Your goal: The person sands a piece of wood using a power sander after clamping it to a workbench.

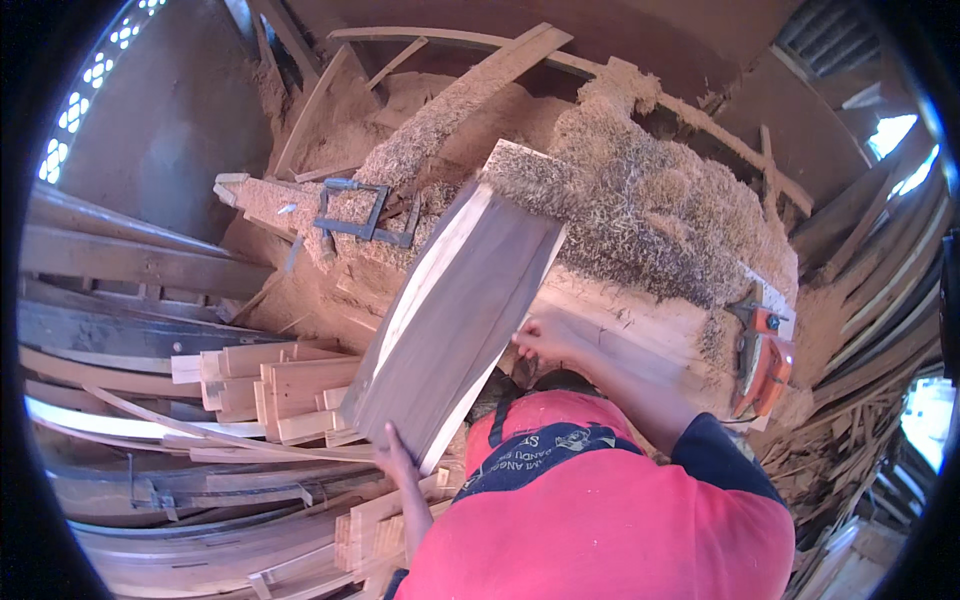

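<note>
Wood plank (455,310), wide, held tilted over the sawdust-covered workbench (640,320). Left hand (395,462) grips its lower end, fingers wrapped under; right hand (540,340) pinches its right edge. Cut wood blocks (270,385) stacked left, orange chainsaw (765,360) right.

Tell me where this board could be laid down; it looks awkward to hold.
Barest patch: the pale bench top between the board, right hand and orange saw. Behind, sawdust heaps crowd it; left, stacked offcuts fill the space by the left hand.
</note>
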{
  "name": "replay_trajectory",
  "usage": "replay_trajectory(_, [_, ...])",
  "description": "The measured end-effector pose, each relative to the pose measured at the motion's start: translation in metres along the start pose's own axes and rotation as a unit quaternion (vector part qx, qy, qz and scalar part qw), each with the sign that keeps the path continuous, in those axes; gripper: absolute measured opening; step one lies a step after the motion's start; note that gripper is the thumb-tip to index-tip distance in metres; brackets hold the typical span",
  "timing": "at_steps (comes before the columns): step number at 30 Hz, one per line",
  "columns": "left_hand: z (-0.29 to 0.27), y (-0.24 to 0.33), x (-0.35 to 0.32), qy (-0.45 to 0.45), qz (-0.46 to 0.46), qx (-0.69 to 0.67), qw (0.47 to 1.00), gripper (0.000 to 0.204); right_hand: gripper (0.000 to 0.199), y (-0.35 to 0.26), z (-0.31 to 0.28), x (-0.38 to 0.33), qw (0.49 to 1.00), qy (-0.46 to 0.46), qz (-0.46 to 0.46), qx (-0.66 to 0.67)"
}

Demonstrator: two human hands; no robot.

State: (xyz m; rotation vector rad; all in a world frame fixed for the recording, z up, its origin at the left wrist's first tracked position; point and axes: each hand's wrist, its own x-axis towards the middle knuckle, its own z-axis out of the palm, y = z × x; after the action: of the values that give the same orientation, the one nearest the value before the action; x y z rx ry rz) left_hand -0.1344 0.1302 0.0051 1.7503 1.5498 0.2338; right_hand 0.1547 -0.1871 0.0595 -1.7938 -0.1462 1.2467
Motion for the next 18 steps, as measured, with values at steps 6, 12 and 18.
replay_trajectory(6, [0.140, 0.072, -0.046, -0.117, 0.006, -0.189, 0.975, 0.073, 0.023, 0.004, -0.023, -0.024, 0.965, 0.211, -0.018, 0.156])
replay_trajectory(12, [0.235, 0.097, -0.041, -0.201, -0.027, -0.181, 0.962, 0.071, 0.025, 0.033, -0.021, -0.053, 0.958, 0.236, -0.005, 0.163])
replay_trajectory(18, [0.198, 0.150, -0.046, -0.337, -0.079, -0.300, 0.889, 0.067, 0.034, 0.080, -0.001, -0.052, 0.950, 0.264, -0.007, 0.168])
